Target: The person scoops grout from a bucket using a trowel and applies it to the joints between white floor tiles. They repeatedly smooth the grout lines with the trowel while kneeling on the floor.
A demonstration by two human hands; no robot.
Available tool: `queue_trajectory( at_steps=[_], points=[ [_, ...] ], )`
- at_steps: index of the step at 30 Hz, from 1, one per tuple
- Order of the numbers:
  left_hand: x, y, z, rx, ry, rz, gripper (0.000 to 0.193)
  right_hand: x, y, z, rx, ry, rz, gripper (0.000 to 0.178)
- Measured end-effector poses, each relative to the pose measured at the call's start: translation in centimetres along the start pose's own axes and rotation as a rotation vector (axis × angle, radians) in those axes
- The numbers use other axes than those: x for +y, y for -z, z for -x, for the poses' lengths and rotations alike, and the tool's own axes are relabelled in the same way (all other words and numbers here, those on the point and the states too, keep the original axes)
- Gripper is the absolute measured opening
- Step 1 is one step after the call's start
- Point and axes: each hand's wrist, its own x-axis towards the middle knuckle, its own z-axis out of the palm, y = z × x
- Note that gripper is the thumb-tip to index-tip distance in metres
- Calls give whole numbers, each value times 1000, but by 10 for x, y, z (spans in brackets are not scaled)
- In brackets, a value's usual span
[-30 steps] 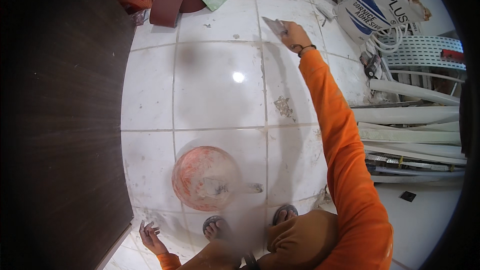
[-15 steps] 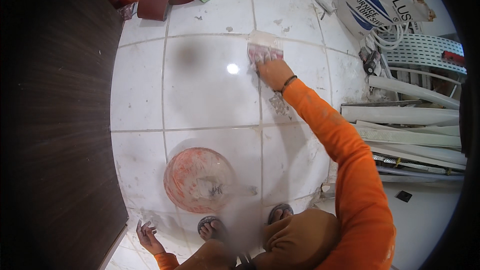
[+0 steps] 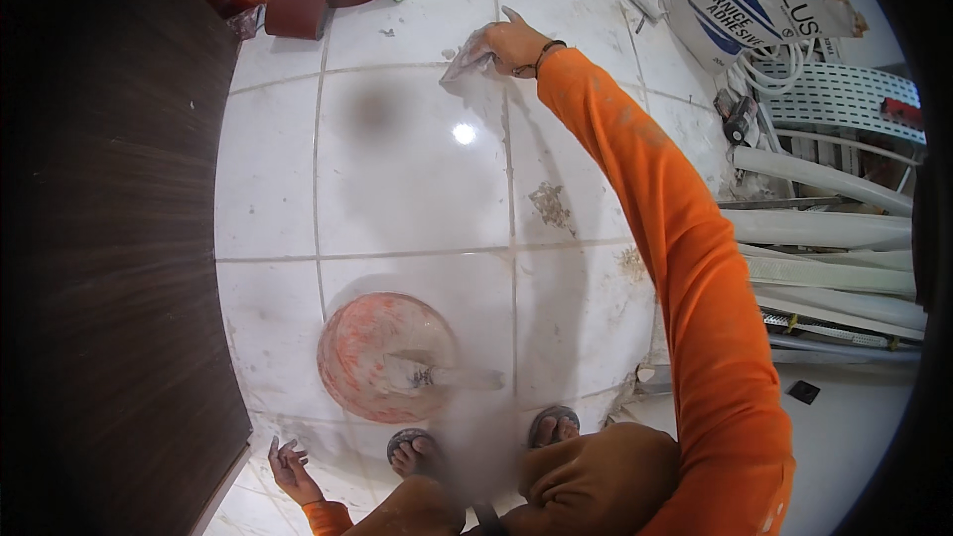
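On the white tiled floor point(image 3: 407, 189), a smeared red basin point(image 3: 352, 362) sits nearer our left hand point(image 3: 294, 473), whose fingers hang loosely apart; well ahead of both, our right hand point(image 3: 511, 46) grips a flat scraper point(image 3: 461, 65) that juts leftward.

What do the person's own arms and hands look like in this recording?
Both arms wear long orange sleeves; the right sleeve has pale, dusty smears, and only a short end of the left sleeve shows. The right hand is ungloved, with a thin dark band at the wrist. The left hand is also ungloved.
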Motion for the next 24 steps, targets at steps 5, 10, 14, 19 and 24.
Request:
queue_trajectory(
  at_steps=[5,10,14,19,24],
  points=[
    [0,-2,1,2,22,-37,49,15,5,26,-183,20,59,51],
    [4,-6,-3,-4,4,-43,49,39,-3,50,-80,111,112,50],
    [7,-3,-3,-5,-17,-68,49,51,-11,66,-137,-8,72,57],
    [10,4,5,31,0,-80,50,66,-15,81,-262,-116,64,63],
    [8,9,17,67,13,-50,50,71,-25,113,-148,-151,-5,63]
  ],
)
